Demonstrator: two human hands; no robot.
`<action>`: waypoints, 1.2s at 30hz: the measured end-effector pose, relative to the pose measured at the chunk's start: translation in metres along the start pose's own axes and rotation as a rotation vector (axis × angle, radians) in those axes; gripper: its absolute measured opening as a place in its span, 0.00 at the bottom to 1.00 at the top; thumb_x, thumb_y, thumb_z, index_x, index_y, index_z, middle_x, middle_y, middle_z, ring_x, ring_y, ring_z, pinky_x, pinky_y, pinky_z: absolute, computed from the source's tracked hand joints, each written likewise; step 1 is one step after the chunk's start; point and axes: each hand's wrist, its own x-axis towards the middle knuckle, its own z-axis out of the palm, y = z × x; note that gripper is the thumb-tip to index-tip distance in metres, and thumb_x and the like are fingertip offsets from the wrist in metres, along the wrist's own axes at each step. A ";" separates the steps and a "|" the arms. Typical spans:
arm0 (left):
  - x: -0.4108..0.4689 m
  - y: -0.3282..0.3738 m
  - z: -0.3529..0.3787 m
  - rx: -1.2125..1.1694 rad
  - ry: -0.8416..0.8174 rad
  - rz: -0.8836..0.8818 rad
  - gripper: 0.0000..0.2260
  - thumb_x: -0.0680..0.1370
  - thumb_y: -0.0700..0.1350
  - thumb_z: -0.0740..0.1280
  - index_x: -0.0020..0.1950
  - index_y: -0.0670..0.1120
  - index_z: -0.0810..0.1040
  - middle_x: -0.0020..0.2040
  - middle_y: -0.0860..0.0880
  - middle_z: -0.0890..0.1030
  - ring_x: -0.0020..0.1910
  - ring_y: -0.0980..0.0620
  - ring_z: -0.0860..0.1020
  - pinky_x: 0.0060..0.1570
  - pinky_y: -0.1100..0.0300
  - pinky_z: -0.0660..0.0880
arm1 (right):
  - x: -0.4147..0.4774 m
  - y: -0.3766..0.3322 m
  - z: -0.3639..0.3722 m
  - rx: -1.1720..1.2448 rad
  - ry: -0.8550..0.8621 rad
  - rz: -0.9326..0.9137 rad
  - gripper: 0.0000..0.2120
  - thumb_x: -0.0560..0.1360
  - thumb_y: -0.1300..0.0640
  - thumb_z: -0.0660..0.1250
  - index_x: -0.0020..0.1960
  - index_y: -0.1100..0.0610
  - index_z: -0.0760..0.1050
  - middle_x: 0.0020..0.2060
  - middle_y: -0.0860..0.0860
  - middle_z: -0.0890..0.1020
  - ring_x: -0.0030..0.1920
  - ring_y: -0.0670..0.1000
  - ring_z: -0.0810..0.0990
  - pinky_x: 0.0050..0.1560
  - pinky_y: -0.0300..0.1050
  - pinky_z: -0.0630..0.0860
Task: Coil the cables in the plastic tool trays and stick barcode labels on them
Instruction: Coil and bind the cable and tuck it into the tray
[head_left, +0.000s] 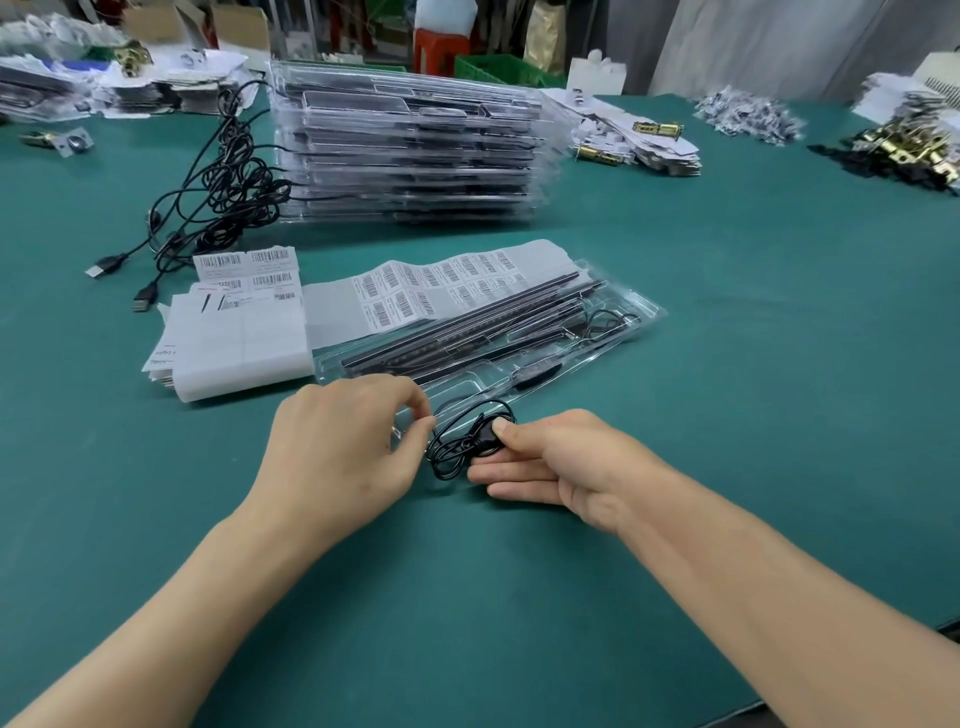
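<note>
worktop (727, 441): green surface; carries everything listed below.
tray (644, 314): clear plastic, lying diagonally on the worktop, one end near centre, the other further off to the right. Long black rods (467, 322) lie lengthwise in it, with a thin black wire looped in its far-right end.
cable (457, 452): thin and black, wound into a small loose coil. It sits just off the near-left end of the tray, low over the worktop. Whether it touches the surface cannot be told.
left hand (343, 457): fingers curled, thumb and forefinger tips together at the coil's left edge. They appear pinched on a strand, but the contact point is partly hidden.
right hand (561, 467): thumb pressed on top of the coil's right side. The other fingers lie fairly straight below it, pointing left, so the coil is clamped between thumb and fingers.
labels (431, 291): sheet of barcode stickers lying flat just behind the tray and meeting its far long edge. More part-used sheets lie to its left.
backing sheets (234, 348): white pile just left of the tray.
stack (410, 150): filled clear trays piled behind the labels.
loose cables (218, 192): black tangle left of the stack, with two USB plugs trailing towards the near left.
brass hardware (904, 145): heap at the far right edge.
</note>
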 end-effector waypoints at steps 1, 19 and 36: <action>0.000 0.000 0.000 -0.001 -0.005 -0.007 0.03 0.76 0.51 0.72 0.43 0.55 0.80 0.38 0.57 0.83 0.39 0.50 0.82 0.36 0.55 0.75 | 0.000 0.000 0.000 0.003 -0.002 0.001 0.09 0.82 0.61 0.67 0.45 0.63 0.79 0.38 0.60 0.87 0.38 0.54 0.88 0.34 0.43 0.84; 0.000 0.000 0.002 0.042 -0.043 -0.015 0.03 0.77 0.53 0.69 0.44 0.56 0.78 0.40 0.59 0.81 0.34 0.53 0.79 0.35 0.56 0.74 | 0.000 -0.001 -0.001 0.038 -0.020 0.009 0.08 0.82 0.61 0.67 0.47 0.65 0.80 0.40 0.62 0.87 0.40 0.55 0.89 0.35 0.42 0.84; 0.033 0.009 -0.004 0.270 -0.255 0.080 0.21 0.74 0.65 0.61 0.66 0.62 0.74 0.59 0.58 0.78 0.57 0.53 0.79 0.45 0.57 0.74 | 0.000 0.006 0.001 -0.059 -0.026 -0.151 0.13 0.85 0.58 0.63 0.57 0.68 0.79 0.47 0.59 0.88 0.45 0.55 0.89 0.43 0.41 0.85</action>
